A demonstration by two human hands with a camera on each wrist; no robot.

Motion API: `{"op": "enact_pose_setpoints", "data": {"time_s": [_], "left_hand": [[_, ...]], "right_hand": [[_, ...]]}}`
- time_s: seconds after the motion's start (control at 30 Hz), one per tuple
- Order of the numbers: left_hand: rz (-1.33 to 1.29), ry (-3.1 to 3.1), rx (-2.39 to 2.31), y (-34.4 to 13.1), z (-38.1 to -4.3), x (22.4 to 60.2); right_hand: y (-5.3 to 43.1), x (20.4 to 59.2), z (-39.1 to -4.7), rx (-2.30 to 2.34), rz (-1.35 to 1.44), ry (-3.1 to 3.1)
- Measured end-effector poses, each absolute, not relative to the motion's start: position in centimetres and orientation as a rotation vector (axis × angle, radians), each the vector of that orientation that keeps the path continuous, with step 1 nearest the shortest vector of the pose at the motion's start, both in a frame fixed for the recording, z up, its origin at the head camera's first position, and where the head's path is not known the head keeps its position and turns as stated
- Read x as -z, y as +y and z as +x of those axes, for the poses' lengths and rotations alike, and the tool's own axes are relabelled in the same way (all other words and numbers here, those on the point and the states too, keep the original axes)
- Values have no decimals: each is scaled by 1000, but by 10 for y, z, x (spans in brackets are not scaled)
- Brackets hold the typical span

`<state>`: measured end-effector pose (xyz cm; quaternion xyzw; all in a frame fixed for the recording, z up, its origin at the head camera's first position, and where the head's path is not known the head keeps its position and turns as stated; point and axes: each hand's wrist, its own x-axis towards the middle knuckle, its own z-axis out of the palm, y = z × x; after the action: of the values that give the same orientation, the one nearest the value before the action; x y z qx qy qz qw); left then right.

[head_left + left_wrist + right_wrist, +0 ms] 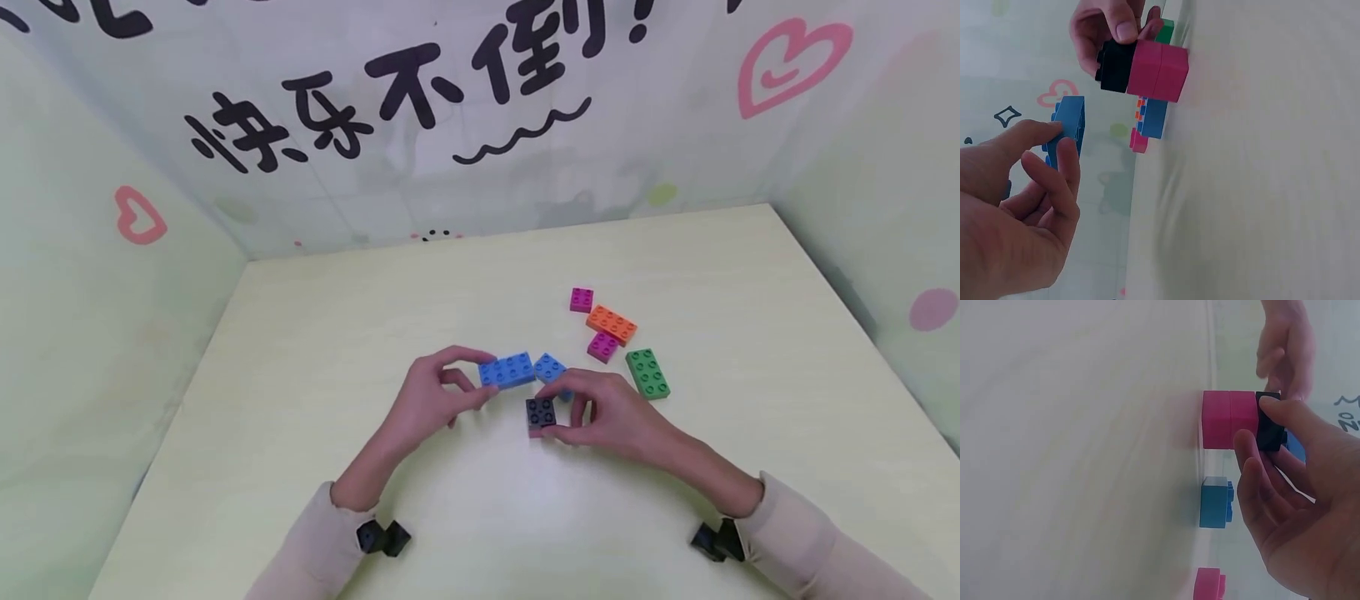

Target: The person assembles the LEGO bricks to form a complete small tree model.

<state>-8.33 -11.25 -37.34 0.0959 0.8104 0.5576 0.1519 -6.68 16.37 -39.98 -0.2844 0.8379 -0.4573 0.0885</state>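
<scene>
My left hand (431,392) pinches a long blue toy building brick (507,371) by its end, between thumb and fingers. In the left wrist view that blue brick (1071,122) is held up above table level, studs facing up. My right hand (618,412) grips a black square brick (540,412) by its sides. Below the black brick are two magenta bricks (1229,419), joined to it as one upright stack with the black one on top. Another blue brick (549,367) lies just behind the stack, partly hidden by my right hand.
Further back on the pale table (315,333) lie an orange brick (611,324), a magenta brick (581,300) and a second magenta one (602,347) touching the orange. A green brick (648,373) lies to the right. Printed cloth walls (337,200) enclose the back and sides.
</scene>
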Motion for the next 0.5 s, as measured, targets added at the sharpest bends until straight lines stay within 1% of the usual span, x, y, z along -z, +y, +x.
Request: {"op": "enact_pose_setpoints", "data": {"time_s": [0.13,0.27,0.37,0.5], "left_hand": [[336,2291,-1595,-115,-66,376],[384,2279,-1602,-111,-51,360],[396,2302,-1590,-109,-47,355],[430,2348,-1560,-111,-48,367]], "right_hand": [[164,398,-67,1350,-844,2489],[164,396,-66,1344,-843,2491],[163,395,-65,1336,-847,2500],[162,392,-64,1337,-867,2520]]}}
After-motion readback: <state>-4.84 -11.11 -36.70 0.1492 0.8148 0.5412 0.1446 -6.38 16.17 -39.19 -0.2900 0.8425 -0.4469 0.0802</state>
